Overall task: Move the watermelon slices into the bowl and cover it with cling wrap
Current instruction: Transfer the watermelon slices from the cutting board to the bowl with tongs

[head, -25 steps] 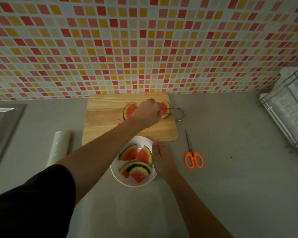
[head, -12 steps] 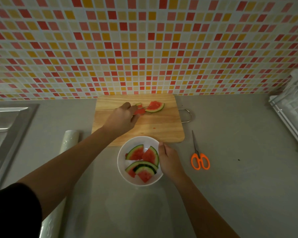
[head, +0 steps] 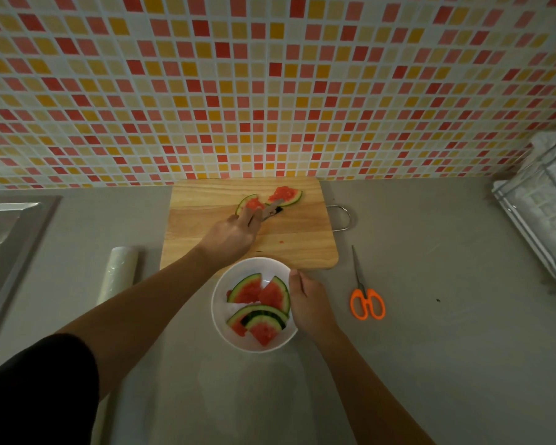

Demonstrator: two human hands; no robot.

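The right hand (head: 308,303) curls its fingers round the rim of the white bowl (head: 238,271), which sits on the desk (head: 430,348) and holds four watermelon slices (head: 260,303). The left hand (head: 231,236) reaches across the cutting board (head: 302,239), its fingers (head: 247,217) at one of two remaining slices (head: 250,202); whether they grip it cannot be told.

Scissors (head: 362,285) — obstacle right of bowl (head: 247,267)
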